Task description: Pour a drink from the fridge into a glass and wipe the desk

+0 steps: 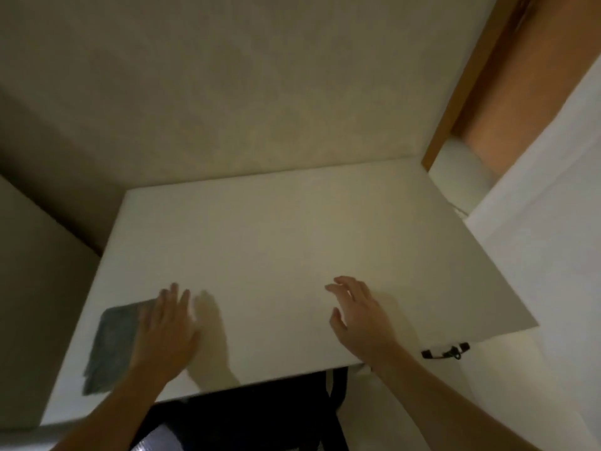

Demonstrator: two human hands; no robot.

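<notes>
A white desk [276,229] fills the middle of the head view. A grey cloth [112,343] lies flat near its front left corner. My left hand [166,333] hovers with fingers spread over the cloth's right edge, partly covering it. My right hand [361,317] is held open above the desk's front right part, fingers apart, holding nothing. No glass, drink or fridge is in view.
A beige wall stands right behind the desk. A white rounded object [461,177] sits past the desk's far right corner beside a wooden door frame [461,83]. A dark chair [260,418] is under the front edge. A small black clip [445,351] lies right of the desk.
</notes>
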